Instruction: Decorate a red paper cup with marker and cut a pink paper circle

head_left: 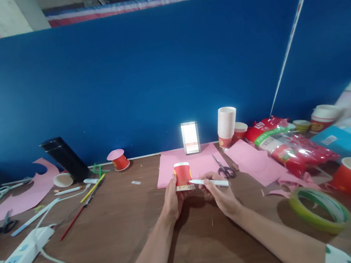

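My left hand (171,201) is closed around a small red paper cup (183,174) with a white band along its top and yellow marks on its sides. Between the fingers of my right hand (221,197) is a white marker (211,182), its tip pointing left at the lower part of the cup. I cannot tell whether the tip touches it. Behind my hands lies a stack of pink paper (166,167). Dark-handled scissors (226,170) rest at its right edge, and a bright, pixelated upright screen (190,137) stands at its back.
At right are stacked paper cups (226,122), cut pink paper (254,161), a red cup package (274,137), yellow-green tape (296,212) and an orange cup (348,179). Leftward are a pink-topped cup (120,162), a black bottle (66,160) and a white power strip (17,262). A blue partition (141,75) closes the back.
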A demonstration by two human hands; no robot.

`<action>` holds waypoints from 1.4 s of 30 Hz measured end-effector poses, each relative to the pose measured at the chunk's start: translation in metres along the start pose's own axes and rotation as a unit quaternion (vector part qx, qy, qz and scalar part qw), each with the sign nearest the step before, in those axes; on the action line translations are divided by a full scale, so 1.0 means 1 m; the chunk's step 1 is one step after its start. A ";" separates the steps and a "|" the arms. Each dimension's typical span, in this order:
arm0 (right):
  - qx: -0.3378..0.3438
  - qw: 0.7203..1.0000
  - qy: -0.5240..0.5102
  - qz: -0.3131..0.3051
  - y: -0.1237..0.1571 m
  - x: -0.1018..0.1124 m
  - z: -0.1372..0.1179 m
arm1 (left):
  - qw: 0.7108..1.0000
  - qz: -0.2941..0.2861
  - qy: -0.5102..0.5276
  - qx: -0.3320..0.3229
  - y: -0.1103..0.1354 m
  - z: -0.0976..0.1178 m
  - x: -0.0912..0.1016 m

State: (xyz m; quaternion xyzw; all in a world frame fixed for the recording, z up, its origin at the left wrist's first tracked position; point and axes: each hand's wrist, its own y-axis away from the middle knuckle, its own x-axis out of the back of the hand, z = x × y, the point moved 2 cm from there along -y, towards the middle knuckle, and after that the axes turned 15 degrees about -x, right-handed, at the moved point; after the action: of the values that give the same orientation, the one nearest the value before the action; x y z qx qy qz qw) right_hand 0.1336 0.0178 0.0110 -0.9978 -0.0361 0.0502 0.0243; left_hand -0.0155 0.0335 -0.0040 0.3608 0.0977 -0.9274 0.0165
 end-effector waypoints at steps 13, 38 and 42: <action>0.001 1.000 0.001 0.003 0.000 0.000 0.000 | 1.000 -0.003 0.006 -0.004 -0.001 -0.002 0.002; 0.005 1.000 0.023 -0.007 0.002 0.000 -0.003 | 1.000 0.006 0.003 0.009 0.000 -0.001 0.000; -0.001 1.000 0.017 -0.002 0.001 0.000 -0.003 | 1.000 0.010 0.005 -0.004 0.000 -0.002 0.002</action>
State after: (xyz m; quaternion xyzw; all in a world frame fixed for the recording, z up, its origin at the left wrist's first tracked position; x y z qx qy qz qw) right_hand 0.1336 0.0169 0.0137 -0.9984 -0.0380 0.0333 0.0244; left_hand -0.0152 0.0338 -0.0067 0.3659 0.0978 -0.9251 0.0263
